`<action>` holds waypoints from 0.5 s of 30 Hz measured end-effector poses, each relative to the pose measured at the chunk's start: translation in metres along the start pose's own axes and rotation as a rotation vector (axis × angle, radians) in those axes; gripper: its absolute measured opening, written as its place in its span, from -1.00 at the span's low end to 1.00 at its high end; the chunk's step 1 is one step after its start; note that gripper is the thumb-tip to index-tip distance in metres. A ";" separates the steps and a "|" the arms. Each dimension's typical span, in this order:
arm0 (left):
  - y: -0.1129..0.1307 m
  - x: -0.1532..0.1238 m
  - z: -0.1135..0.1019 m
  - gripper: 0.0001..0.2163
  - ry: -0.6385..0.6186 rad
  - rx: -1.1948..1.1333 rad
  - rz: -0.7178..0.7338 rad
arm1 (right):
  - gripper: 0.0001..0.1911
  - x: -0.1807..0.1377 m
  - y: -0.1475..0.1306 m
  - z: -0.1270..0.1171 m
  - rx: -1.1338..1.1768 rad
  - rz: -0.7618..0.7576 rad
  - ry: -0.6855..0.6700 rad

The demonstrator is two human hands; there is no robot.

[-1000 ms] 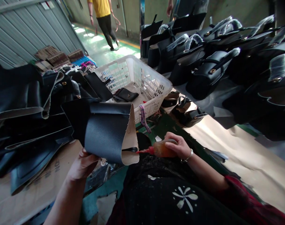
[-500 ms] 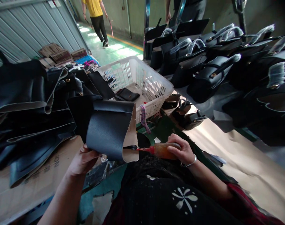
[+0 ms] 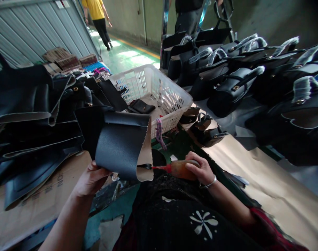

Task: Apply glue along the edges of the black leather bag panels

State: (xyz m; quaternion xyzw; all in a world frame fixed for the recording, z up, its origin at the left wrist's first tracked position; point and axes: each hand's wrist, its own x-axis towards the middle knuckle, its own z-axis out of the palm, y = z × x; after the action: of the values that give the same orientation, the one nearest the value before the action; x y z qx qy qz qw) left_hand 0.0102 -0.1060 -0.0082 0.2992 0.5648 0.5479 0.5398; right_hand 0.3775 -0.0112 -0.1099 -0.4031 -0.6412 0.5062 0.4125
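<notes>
My left hand [image 3: 92,177] grips the lower left edge of a black leather bag body [image 3: 122,146], thumb on its outside. The bag lies on its side, and its open end with pale lining faces right. A thin black strip [image 3: 145,166] shows inside that opening. Wrapped in my right hand [image 3: 200,169] is a squeeze bottle [image 3: 181,169] with amber contents and a red nozzle. Its tip points left and is right at the edge of the opening; whether it touches cannot be made out. A small metal clasp [image 3: 115,176] hangs under the bag.
Behind the bag stands a white plastic basket [image 3: 171,75] holding a black pouch [image 3: 141,106]. Black leather pieces [image 3: 30,101] are piled at left on cardboard [image 3: 51,188]. Finished black handbags [image 3: 232,87] fill the right, near brown paper [image 3: 253,167]. A person in yellow [image 3: 97,14] walks in the background.
The bag and bottle stay almost where they were, with the nozzle tip shifted slightly left. In the background the person in yellow has moved farther off, and another person beyond the handbags has shifted.
</notes>
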 end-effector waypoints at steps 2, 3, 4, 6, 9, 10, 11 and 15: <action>-0.001 0.001 -0.001 -0.80 0.000 0.009 0.010 | -0.54 -0.002 0.001 -0.002 0.015 0.010 -0.033; -0.001 0.001 -0.001 -0.80 0.000 0.014 0.014 | -0.54 -0.002 0.002 -0.003 0.017 0.014 -0.038; -0.001 0.001 -0.002 -0.80 -0.002 0.019 0.013 | -0.55 -0.002 0.002 -0.003 0.014 0.019 -0.030; 0.000 0.001 -0.002 -0.80 -0.004 0.032 0.006 | -0.56 -0.001 0.004 -0.002 0.005 0.028 0.018; 0.001 0.000 -0.001 -0.79 0.002 0.029 -0.002 | -0.55 0.000 0.005 0.000 0.026 0.035 0.058; 0.001 0.000 -0.001 -0.79 0.007 0.025 -0.007 | -0.55 0.000 0.005 0.000 0.039 0.030 0.041; 0.001 -0.001 -0.001 -0.78 0.013 0.019 -0.010 | -0.55 0.000 0.004 0.001 0.044 0.021 0.016; 0.000 -0.001 -0.001 -0.77 0.021 0.006 -0.007 | -0.60 0.000 0.003 0.001 -0.002 0.000 0.000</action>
State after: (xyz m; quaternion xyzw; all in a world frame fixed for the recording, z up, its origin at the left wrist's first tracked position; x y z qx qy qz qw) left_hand 0.0096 -0.1073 -0.0084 0.2931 0.5731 0.5474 0.5348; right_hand 0.3772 -0.0107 -0.1132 -0.4035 -0.6415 0.5056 0.4124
